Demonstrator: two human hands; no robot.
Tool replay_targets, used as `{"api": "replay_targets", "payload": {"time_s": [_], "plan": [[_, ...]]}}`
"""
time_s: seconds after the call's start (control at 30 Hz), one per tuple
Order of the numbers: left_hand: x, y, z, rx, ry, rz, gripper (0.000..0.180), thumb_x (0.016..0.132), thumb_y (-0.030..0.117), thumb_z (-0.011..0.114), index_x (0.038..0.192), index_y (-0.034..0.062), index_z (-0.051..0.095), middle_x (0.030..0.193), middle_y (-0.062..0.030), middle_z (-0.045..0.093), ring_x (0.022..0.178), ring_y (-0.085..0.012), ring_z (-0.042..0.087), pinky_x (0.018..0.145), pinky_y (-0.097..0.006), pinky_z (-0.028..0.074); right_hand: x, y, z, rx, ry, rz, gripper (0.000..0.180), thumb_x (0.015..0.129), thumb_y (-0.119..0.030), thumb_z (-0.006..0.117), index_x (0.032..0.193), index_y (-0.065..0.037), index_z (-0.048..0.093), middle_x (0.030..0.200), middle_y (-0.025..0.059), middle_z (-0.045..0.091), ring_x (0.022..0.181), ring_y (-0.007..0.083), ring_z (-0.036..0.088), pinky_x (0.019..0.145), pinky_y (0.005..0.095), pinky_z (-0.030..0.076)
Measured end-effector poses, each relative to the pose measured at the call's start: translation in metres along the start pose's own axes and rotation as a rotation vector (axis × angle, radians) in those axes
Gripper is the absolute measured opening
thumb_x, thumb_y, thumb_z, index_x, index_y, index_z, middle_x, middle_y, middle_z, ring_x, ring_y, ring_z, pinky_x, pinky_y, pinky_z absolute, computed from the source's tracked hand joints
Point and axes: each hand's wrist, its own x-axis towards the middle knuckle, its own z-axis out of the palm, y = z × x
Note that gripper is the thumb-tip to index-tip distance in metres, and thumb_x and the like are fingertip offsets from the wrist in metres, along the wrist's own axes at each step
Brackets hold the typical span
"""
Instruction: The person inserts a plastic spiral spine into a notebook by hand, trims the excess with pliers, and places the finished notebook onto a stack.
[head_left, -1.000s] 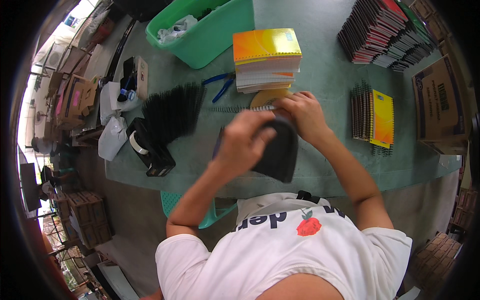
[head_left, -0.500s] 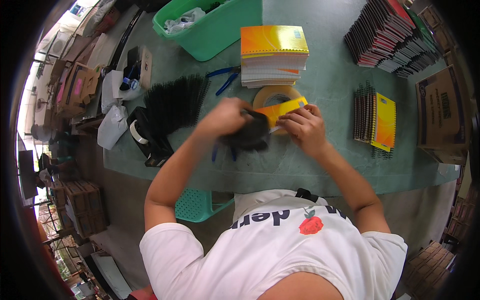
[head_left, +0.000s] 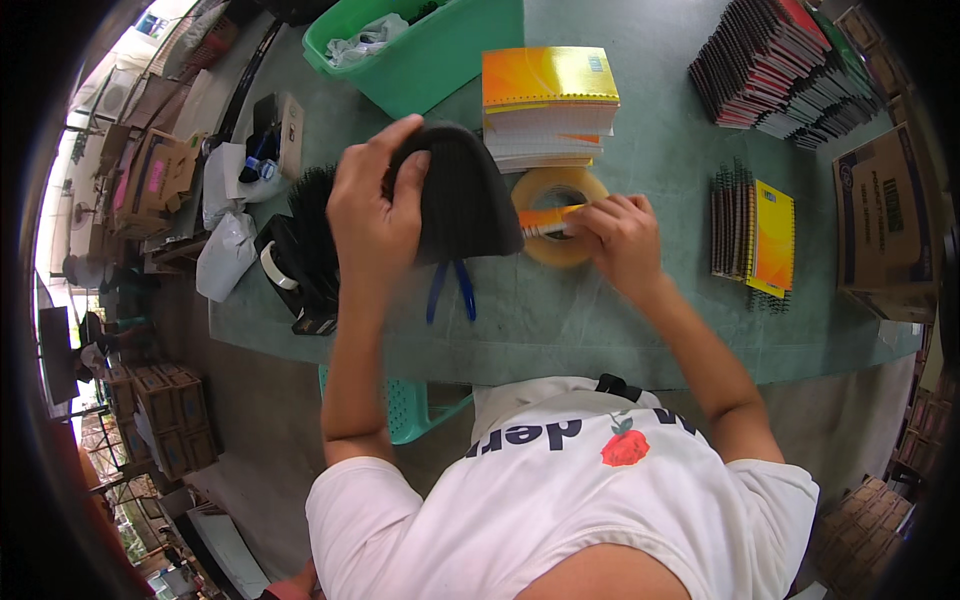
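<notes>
Black slab [head_left: 465,200], rounded at far end, raised over table [head_left: 620,345]; left hand [head_left: 375,205] clamped on its left edge. Orange notebook [head_left: 543,217], white page edge showing, pinched in right hand [head_left: 618,235], partly covering tape roll [head_left: 550,256]. Dark lettering on brown carton [head_left: 880,220] at right; small blue label on far notebook stack [head_left: 545,80]. Blue pliers [head_left: 467,290] partly behind slab; black coils [head_left: 315,200] left.

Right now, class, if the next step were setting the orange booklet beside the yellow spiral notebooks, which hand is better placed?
Probably the right hand: it holds the orange booklet and is nearer the yellow spiral notebooks. The left hand is farther off, its grip taken by a black object.
</notes>
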Motion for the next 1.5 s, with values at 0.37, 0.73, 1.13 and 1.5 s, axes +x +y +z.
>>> {"api": "replay_targets", "payload": {"time_s": [0.37,0.73,1.13,1.5], "plan": [[-0.044,0.003,0.049,0.011,-0.082,0.152,0.036,0.074,0.004,0.066,0.108,0.0166,0.063,0.086,-0.0105,0.048,0.074,-0.0268,0.057,0.063,-0.04,0.05,0.026,0.001,0.005,-0.013,0.015,0.075,0.01,0.08,-0.023,0.065,0.088,-0.02,0.071,0.082,-0.0037,0.065,0.078,0.0174,0.059,0.073,0.0332,0.039],[-0.044,-0.003,0.069,-0.012,-0.296,0.146,0.03,0.075,0.002,0.067,0.103,0.0107,0.066,0.093,-0.0117,0.059,0.085,-0.0281,0.059,0.076,-0.037,0.048,0.028,0.01,-0.015,0.048,-0.165,0.144,0.025,0.077,-0.005,0.066,0.1,-0.012,0.069,0.093,0.0047,0.068,0.086,0.0177,0.063,0.085,0.032,0.044],[-0.019,0.006,0.074,-0.222,0.062,0.135,0.027,0.075,0.002,0.068,0.101,0.0055,0.065,0.095,-0.0116,0.06,0.09,-0.0261,0.059,0.078,-0.031,0.048,0.013,0.052,-0.005,1.123,-0.128,0.534,0.021,0.084,-0.004,0.066,0.104,0.001,0.066,0.098,0.0071,0.067,0.089,0.0105,0.06,0.082,0.0236,0.049],[-0.013,0.029,0.078,-0.152,-0.005,0.159,0.031,0.072,-0.004,0.067,0.101,0.007,0.065,0.091,-0.0101,0.056,0.086,-0.0243,0.057,0.078,-0.033,0.046,0.009,0.047,0.0,1.178,-0.159,0.54,0.018,0.084,0.002,0.062,0.102,0.002,0.065,0.097,0.0053,0.067,0.089,0.0097,0.06,0.082,0.0236,0.049]]}}
